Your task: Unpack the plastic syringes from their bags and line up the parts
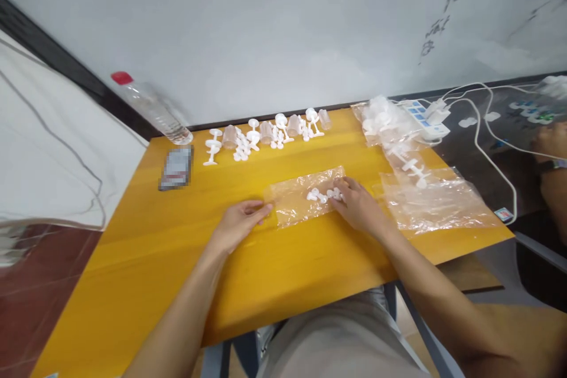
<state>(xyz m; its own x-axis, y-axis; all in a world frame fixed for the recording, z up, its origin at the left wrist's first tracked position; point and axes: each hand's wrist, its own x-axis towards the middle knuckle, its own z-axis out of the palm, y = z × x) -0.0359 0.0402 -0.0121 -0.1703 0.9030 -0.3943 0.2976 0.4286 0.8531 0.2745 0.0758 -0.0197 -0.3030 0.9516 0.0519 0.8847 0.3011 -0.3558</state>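
Observation:
A clear plastic bag lies flat on the yellow table, with several small white plastic pieces toward its right end. At the bag's left edge is my left hand, its thumb and fingertips closed at the film. My right hand grips the right end, thumb and forefinger beside the white pieces; part of the bag is hidden under it. I cannot make out whether the pieces lie inside the bag or on it.
Along the back stand white stemmed parts, clear cups and small white pieces. A bottle and a blurred-out flat item are left. Filled bags, a flat bag and a power strip sit right, near another person's hand.

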